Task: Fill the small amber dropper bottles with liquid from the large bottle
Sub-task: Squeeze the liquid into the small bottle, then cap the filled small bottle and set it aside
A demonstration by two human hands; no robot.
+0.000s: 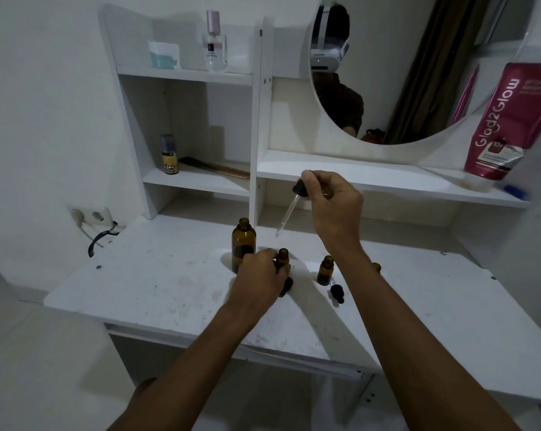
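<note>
The large amber bottle point(243, 241) stands open on the white desk point(157, 284). Just right of it, my left hand point(259, 275) grips a small amber dropper bottle point(283, 256), whose neck shows above my fingers. My right hand point(331, 203) hovers above them and pinches the black bulb of a glass dropper point(289, 209), its tip pointing down between the two bottles. A second small amber bottle point(325, 270) stands open further right, with a loose black dropper cap point(337, 293) lying before it. A third small bottle point(376, 267) peeks out behind my right forearm.
Another black dropper cap point(286, 286) lies by my left hand. White shelves hold a perfume bottle point(214, 45), a small yellow bottle point(170, 155), a comb point(216, 169) and a pink tube point(508, 119). A round mirror point(402, 73) hangs above. A wall socket point(90, 215) sits at left.
</note>
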